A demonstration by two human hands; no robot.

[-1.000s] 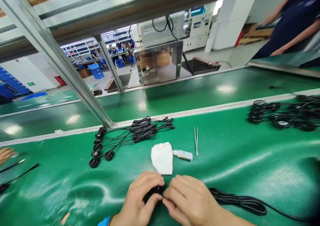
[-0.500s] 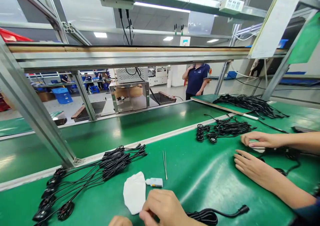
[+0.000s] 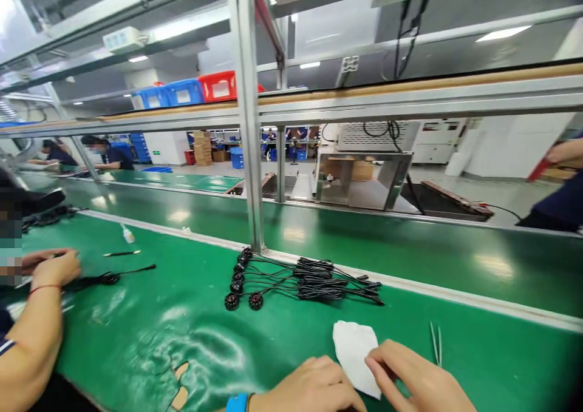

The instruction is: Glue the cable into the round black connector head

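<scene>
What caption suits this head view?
Both hands, left hand and right hand, meet at a white cloth beside bundled black cables.

Left hand low at the near edge of the surface, knuckles up, fingers curled loosely (blue band at the wrist). Right hand just beside it, palm down, fingers bent toward the left hand, thumb tucked under.

white cloth, crumpled, flat on green mat

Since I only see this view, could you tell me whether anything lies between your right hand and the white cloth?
Nothing visible does: the right hand already rests its fingertips on the white cloth.
</scene>
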